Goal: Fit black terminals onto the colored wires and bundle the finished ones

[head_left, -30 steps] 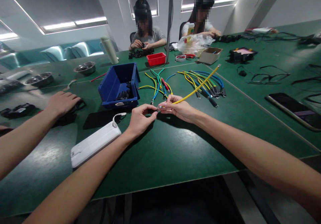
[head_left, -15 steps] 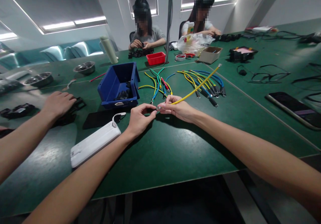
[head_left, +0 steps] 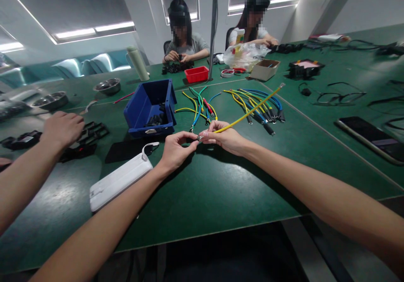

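Note:
My right hand (head_left: 224,138) is closed on a yellow cable (head_left: 249,111) that slants up and away to the right, its far metal end over the table. My left hand (head_left: 175,149) pinches the metal terminal at the cable's near end, fingertips meeting those of the right hand. Both hands hover just above the green table (head_left: 221,189). Behind them lie a loose bunch of coloured cables (head_left: 198,103) and a second bundle of cables (head_left: 256,103) with black ends.
A blue bin (head_left: 150,107) with black parts stands behind my left hand. A white flat device (head_left: 118,181) and a black phone (head_left: 370,139) lie on the table. Another person's hand (head_left: 62,128) rests over black parts at left. Two people sit at the far side.
The other person's hand at left has drawn back leftward and curled, uncovering black parts. The yellow cable's far end has swung slightly right. My hands stay together.

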Demonstrator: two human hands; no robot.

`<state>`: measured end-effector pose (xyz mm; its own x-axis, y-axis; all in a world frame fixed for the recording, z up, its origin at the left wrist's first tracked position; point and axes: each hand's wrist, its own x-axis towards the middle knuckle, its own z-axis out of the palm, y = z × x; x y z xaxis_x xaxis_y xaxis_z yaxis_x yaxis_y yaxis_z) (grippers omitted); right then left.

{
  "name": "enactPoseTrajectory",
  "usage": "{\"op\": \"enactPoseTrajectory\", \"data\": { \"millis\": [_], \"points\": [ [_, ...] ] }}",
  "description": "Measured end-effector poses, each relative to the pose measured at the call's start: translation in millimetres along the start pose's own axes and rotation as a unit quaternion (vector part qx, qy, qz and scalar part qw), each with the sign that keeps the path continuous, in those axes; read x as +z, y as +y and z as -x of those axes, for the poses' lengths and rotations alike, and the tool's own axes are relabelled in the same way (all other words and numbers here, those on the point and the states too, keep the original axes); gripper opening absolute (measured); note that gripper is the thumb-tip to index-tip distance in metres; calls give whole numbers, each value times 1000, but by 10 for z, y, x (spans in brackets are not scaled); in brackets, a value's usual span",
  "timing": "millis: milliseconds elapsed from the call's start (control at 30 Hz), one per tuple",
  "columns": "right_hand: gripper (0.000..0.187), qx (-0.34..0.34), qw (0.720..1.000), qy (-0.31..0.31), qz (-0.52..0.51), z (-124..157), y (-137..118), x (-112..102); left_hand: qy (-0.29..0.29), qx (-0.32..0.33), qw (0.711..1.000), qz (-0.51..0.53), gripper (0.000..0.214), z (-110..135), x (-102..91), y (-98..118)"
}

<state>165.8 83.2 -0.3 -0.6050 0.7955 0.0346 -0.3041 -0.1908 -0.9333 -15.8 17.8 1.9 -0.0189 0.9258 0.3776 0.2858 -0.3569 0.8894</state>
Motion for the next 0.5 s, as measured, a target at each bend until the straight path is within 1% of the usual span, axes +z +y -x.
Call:
{"op": "enactPoseTrajectory", "data": {
  "millis": [167, 300, 367, 500],
  "points": [
    [34, -15, 1000, 25, 12, -16, 13, -9, -11, -7, 999, 41, 14, -11, -6, -16],
    [35, -22, 999, 40, 11, -35, 25, -28, -32, -7, 996, 85, 32, -15, -20, -25],
    [35, -23, 999, 40, 11, -37, 26, -35, -38, -11, 995, 95, 37, -17, -26, -18],
    [34, -20, 999, 39, 16, -27, 20, -35, -34, -24, 995, 88, 35, -19, -37, 11]
  ]
}}
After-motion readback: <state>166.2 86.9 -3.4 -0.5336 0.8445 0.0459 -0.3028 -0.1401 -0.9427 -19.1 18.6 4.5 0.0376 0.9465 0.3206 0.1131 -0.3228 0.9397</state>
